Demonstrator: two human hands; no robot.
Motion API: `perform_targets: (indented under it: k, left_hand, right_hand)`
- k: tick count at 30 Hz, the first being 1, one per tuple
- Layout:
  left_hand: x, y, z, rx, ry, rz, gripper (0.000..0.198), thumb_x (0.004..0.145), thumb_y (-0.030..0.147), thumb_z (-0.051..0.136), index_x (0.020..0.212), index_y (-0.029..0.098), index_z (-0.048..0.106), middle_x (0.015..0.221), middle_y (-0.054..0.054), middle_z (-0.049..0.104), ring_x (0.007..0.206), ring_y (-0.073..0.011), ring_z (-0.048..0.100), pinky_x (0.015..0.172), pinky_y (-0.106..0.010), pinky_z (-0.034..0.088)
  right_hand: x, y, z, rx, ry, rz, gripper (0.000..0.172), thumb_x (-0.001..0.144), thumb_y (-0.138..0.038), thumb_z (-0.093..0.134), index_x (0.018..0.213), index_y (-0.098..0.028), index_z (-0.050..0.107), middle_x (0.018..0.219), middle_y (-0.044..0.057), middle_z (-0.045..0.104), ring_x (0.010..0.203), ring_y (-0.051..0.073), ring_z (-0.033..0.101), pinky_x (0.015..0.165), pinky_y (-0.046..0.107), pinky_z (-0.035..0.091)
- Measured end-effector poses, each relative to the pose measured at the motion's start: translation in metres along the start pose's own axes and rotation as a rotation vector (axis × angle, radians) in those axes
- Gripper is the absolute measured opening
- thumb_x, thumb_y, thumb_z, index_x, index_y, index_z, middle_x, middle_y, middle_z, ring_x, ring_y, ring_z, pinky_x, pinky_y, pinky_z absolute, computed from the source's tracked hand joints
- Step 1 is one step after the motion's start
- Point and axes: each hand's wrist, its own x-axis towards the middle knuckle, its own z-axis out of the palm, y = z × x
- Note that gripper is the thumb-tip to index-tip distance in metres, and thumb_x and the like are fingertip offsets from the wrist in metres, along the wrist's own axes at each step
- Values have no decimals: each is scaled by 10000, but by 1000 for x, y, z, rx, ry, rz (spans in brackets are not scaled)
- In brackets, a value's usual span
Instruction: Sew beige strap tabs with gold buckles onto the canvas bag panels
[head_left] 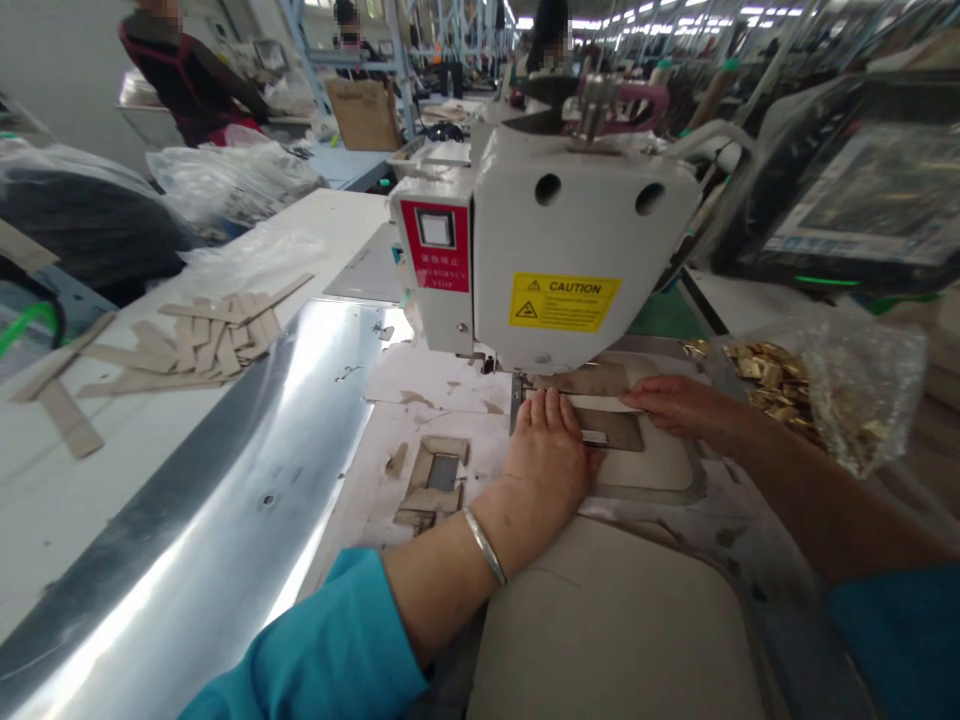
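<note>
My left hand (547, 460), with a silver bangle at the wrist, lies flat with its fingers stretched out together. It presses on a beige panel (652, 470) beneath the sewing machine head (570, 230). Beside its fingers a brown rectangular patch (622, 430) with a small pale slot lies on the panel. My right hand (679, 405) pinches the right end of a narrow brown strip (585, 380) at the panel's far side. The fingertips of that hand are partly hidden. Nearer to me lies a larger beige piece with rounded corners (615, 620).
Loose beige strips (217, 335) are piled on the white table at left. A bag of gold metal fittings (780, 380) lies at right, below a plastic-covered screen (862, 190). A curved metal plate (262, 500) borders the work surface. A person (187, 70) stands at the back left.
</note>
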Motion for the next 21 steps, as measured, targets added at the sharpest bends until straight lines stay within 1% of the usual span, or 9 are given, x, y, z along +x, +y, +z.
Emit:
perform_targets:
  k: [1, 3, 5, 7, 10, 13, 15, 17, 21]
  left_hand:
    - [1, 0, -1, 0, 7, 2, 702, 923, 457, 533, 1367, -75, 424, 1422, -304, 432, 1336, -385, 422, 1097, -474, 336]
    - [2, -2, -1, -7, 15, 12, 678, 924, 436, 535, 1361, -72, 429, 1417, -304, 438, 1330, -379, 431, 1094, -473, 339]
    - [1, -7, -2, -23, 8, 35, 651, 932, 422, 524, 1370, -50, 428, 1433, -281, 435, 1345, -362, 417, 1109, -461, 325]
    - [0, -14, -2, -46, -1, 86, 626, 944, 413, 503, 1389, -19, 420, 1465, -241, 415, 1370, -334, 390, 1137, -442, 296]
    - [2, -22, -3, -82, -13, 193, 604, 957, 404, 474, 1429, 36, 389, 1515, -175, 369, 1403, -288, 346, 1166, -419, 259]
    - [10, -24, -1, -111, -33, 277, 583, 969, 410, 441, 1450, 87, 377, 1532, -116, 361, 1424, -256, 310, 1178, -408, 241]
    - [15, -22, 1, -125, -37, 302, 569, 972, 425, 429, 1449, 117, 389, 1531, -81, 372, 1430, -245, 299, 1183, -405, 232]
    - [19, -19, 4, -132, -32, 300, 554, 974, 431, 422, 1442, 135, 405, 1525, -63, 386, 1429, -239, 302, 1184, -407, 232]
    - [20, -18, 8, -140, -4, 291, 548, 973, 434, 426, 1431, 133, 425, 1515, -71, 400, 1424, -244, 313, 1178, -413, 242]
  right_hand:
    - [-2, -5, -1, 1, -5, 32, 278, 857, -443, 576, 760, -210, 458, 449, -104, 286, 375, 49, 197, 428, 227, 99]
    - [-6, -14, -3, -55, 47, 47, 209, 886, -353, 567, 787, -196, 472, 455, -85, 372, 382, 46, 250, 435, 234, 135]
    - [-7, -20, -5, -170, 135, -20, 175, 875, -286, 596, 798, -184, 476, 476, -57, 464, 411, 54, 343, 454, 232, 208]
    - [-7, -21, -8, -306, 181, -91, 204, 838, -259, 643, 756, -179, 474, 475, -34, 511, 433, 65, 404, 479, 234, 260]
    - [-2, -14, -12, -418, 149, -65, 264, 812, -285, 668, 651, -174, 490, 453, -11, 541, 390, 65, 403, 464, 237, 265]
    - [3, -6, -15, -311, 50, 5, 312, 799, -341, 690, 598, -166, 528, 472, 4, 577, 347, 60, 390, 418, 223, 253]
    - [7, -3, -16, -231, 5, 5, 333, 788, -362, 705, 576, -161, 546, 493, 18, 595, 354, 59, 415, 404, 206, 260]
    - [9, -3, -14, -179, -14, -1, 341, 785, -364, 711, 561, -161, 552, 498, 24, 598, 370, 60, 433, 394, 194, 268]
    - [11, -7, -9, -126, -16, 15, 342, 763, -347, 731, 548, -174, 528, 464, 0, 560, 376, 60, 408, 361, 183, 269]
